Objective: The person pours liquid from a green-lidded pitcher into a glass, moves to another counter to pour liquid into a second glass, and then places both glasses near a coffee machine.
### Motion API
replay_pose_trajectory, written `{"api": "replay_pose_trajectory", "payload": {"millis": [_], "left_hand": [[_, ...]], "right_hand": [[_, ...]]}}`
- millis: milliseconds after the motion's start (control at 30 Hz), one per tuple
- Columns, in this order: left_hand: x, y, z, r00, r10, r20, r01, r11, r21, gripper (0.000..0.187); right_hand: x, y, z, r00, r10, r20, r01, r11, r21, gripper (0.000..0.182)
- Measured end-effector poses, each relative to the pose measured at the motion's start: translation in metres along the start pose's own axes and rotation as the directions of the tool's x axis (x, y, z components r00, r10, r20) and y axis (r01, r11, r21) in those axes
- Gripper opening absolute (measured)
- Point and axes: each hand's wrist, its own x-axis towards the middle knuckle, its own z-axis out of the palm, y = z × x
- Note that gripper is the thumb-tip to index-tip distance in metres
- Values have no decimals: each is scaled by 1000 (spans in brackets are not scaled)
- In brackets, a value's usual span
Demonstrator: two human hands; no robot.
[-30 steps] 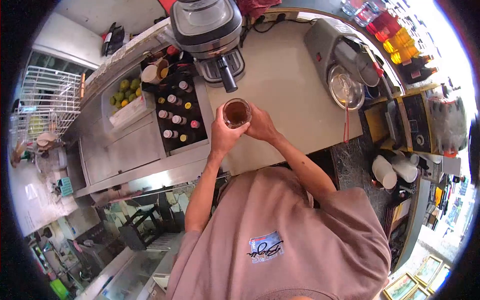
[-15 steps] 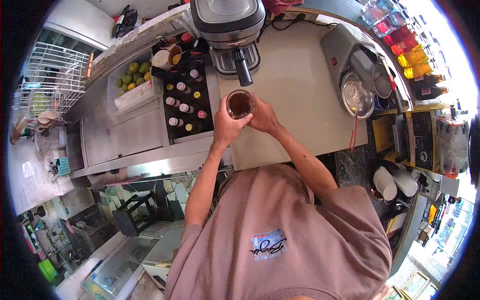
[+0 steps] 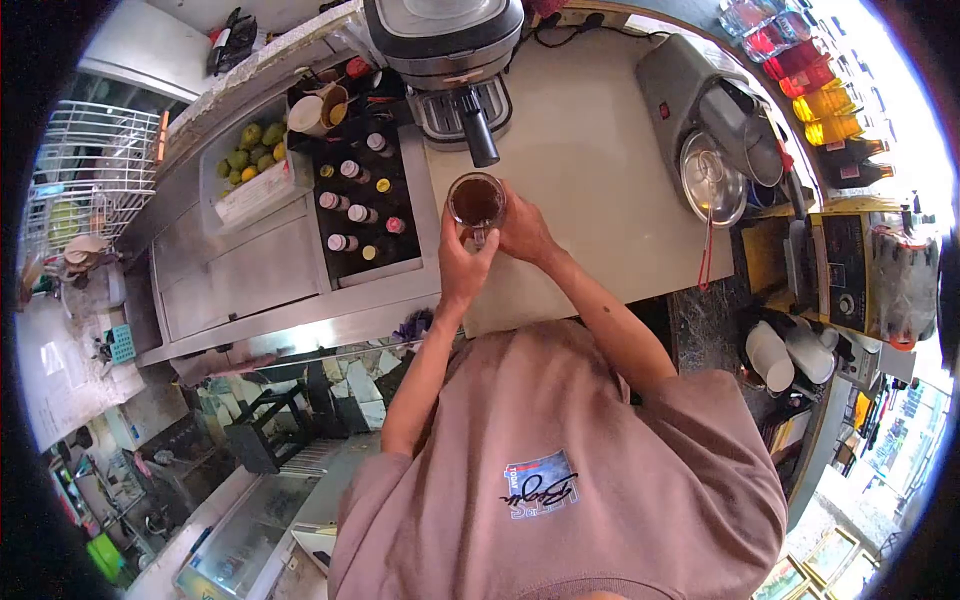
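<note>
Between my hands is a clear glass mug [image 3: 476, 198] with a dark brown drink in it, seen from above. Its handle seems to point toward my body, by my left thumb. My left hand [image 3: 464, 265] wraps the left and near side of the glass. Against the right side, my right hand [image 3: 525, 228] is closed round it, its fingertips hidden behind the glass. Just beyond the mug, the black handle of an espresso machine's portafilter [image 3: 478, 130] sticks out toward me.
The espresso machine [image 3: 445, 45] stands at the back of the pale counter [image 3: 590, 130]. Left are a rack of bottles [image 3: 350, 205] and a plastic tub [image 3: 250, 205] of green fruit. A grey appliance [image 3: 680, 90] and a metal strainer [image 3: 712, 180] sit at right.
The mug has turned or tilted slightly, so its handle now shows near my left thumb. My left thumb has shifted from the rim to lower down. The whole view has moved a little.
</note>
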Motion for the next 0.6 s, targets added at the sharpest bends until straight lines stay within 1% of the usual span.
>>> {"api": "replay_pose_trajectory", "payload": {"millis": [67, 100, 133, 167, 200, 267, 300, 367, 400, 433, 500, 567, 600], "left_hand": [[0, -2, -3, 994, -88, 64, 88, 996, 2, 68], [1, -1, -5, 994, -90, 62, 90, 996, 3, 68], [3, 0, -7, 997, -35, 65, 30, 997, 64, 66], [5, 0, -9, 997, 19, 73, -28, 992, 124, 63], [8, -2, -11, 997, 17, 73, -26, 992, 124, 63], [17, -8, -20, 991, 24, 132, -45, 985, 164, 64], [19, -10, -24, 991, 23, 134, -45, 986, 162, 64], [24, -14, -30, 983, -43, 177, 1, 973, 231, 65], [26, -15, -32, 983, -42, 179, 0, 974, 229, 65], [28, -17, -33, 983, -28, 179, -8, 980, 200, 64], [33, -21, -34, 984, -18, 178, -14, 985, 172, 63], [40, -26, -35, 986, -41, 164, 25, 995, 97, 53], [42, -30, -36, 986, -42, 164, 27, 995, 98, 53]], "right_hand": [[4, 7, 3, 1000, -18, 5, 18, 1000, -8, 66], [6, 9, 5, 999, -38, 10, 39, 999, -9, 67], [8, 11, 5, 999, -38, 12, 38, 999, -8, 67], [8, 14, 4, 997, -69, 27, 70, 997, -33, 64], [8, 14, 3, 994, -100, 42, 102, 993, -60, 62], [7, 13, 2, 995, -89, 46, 92, 994, -64, 63], [7, 13, 2, 996, -81, 48, 84, 994, -69, 65], [6, 20, 9, 997, -71, 14, 72, 994, -84, 67], [7, 17, 11, 998, -63, -19, 61, 994, -96, 69], [7, 15, 12, 998, -60, -19, 58, 994, -98, 69], [7, 11, 13, 999, -23, -45, 15, 985, -169, 72], [10, 5, 13, 999, -4, -44, -4, 981, -193, 72], [11, 5, 15, 999, 14, -47, -24, 976, -218, 73]]}}
